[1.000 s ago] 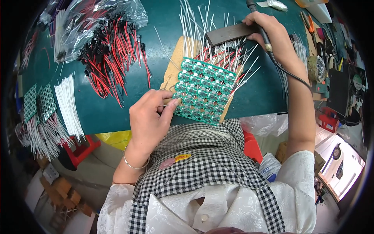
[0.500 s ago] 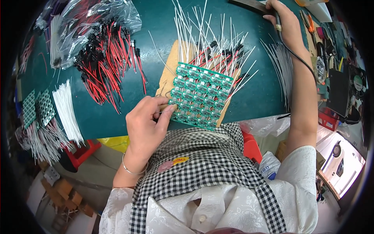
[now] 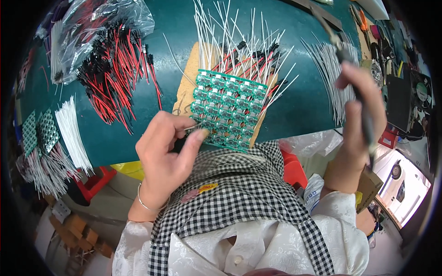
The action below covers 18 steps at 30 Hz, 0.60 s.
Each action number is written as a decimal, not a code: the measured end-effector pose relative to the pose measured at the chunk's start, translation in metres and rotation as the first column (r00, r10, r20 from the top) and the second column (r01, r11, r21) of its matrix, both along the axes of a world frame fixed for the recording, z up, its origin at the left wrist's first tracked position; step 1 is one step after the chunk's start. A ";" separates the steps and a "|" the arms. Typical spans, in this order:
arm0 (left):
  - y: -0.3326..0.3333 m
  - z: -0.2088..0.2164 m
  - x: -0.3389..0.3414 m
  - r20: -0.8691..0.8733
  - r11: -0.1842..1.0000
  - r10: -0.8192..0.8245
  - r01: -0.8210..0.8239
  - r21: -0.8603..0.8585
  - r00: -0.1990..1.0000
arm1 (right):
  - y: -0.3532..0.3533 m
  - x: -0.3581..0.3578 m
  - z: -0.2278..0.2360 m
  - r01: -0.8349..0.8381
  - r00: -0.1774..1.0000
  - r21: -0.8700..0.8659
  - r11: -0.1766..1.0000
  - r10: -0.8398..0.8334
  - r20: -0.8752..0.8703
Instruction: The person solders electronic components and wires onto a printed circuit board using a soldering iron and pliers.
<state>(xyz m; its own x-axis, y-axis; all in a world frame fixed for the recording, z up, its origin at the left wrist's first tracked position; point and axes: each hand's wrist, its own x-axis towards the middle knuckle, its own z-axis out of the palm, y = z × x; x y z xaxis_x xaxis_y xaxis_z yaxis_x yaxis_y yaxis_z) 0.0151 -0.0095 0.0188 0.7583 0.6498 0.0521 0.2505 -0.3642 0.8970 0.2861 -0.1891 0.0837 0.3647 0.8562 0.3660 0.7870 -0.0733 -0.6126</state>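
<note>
A green panel of small circuit boards (image 3: 228, 99) lies on a brown backing board (image 3: 186, 85) near the table's front edge. White wires (image 3: 207, 39) and red-black leads (image 3: 262, 64) stick out beyond its far and right sides. My left hand (image 3: 159, 154) is at the panel's lower left edge, with a thin wire (image 3: 192, 127) pinched between thumb and index finger. To the right, apart from the panel, my right hand (image 3: 351, 138) grips a soldering iron (image 3: 366, 120) by its dark handle. Motion blurs this hand, and the iron's metal end points away from me.
Red-black connector leads (image 3: 117, 76) are heaped at the left, beside a clear plastic bag (image 3: 133, 16). White wire bundles lie left (image 3: 73, 133) and right (image 3: 334, 78). More wired green panels (image 3: 48, 129) sit far left. A dark bar (image 3: 304, 7) and tools (image 3: 363, 23) occupy the far right.
My right hand has come back from the far right of the table toward me, bringing the soldering iron. The left hand stays at the panel's edge. The whole view has shifted slightly.
</note>
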 end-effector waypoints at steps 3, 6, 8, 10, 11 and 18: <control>0.003 -0.013 0.003 -0.095 0.993 0.106 -0.100 0.059 0.990 | -0.020 -0.042 -0.026 0.036 0.999 0.005 0.999 -0.035 -0.037; 0.008 -0.016 0.001 -0.188 0.988 0.076 -0.049 0.148 0.979 | -0.023 -0.073 -0.037 -0.009 0.978 0.013 1.000 0.012 -0.207; 0.008 -0.021 -0.001 -0.187 0.988 0.070 -0.042 0.148 0.980 | -0.025 -0.081 -0.053 -0.076 0.989 0.022 0.997 0.079 -0.125; 0.008 -0.023 -0.002 -0.183 0.990 0.038 -0.012 0.141 0.982 | -0.016 -0.098 -0.064 -0.046 0.991 0.080 0.996 0.055 -0.121; 0.009 -0.023 -0.001 -0.182 0.989 0.039 -0.013 0.147 0.983 | -0.013 -0.104 -0.070 -0.046 0.991 0.086 0.995 0.056 -0.119; 0.000 -0.012 0.008 0.086 0.777 0.059 0.008 -0.630 0.995 | 0.004 -0.120 -0.079 -0.125 0.987 0.033 0.992 0.128 -0.092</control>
<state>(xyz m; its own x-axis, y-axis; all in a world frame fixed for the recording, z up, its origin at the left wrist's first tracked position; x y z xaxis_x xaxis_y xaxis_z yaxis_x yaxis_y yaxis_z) 0.0226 -0.0099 0.0073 0.7539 0.5823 -0.3042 0.1529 0.2948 0.9433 0.1663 -0.1854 0.0044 0.2879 0.8881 0.3584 0.7275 0.0406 -0.6849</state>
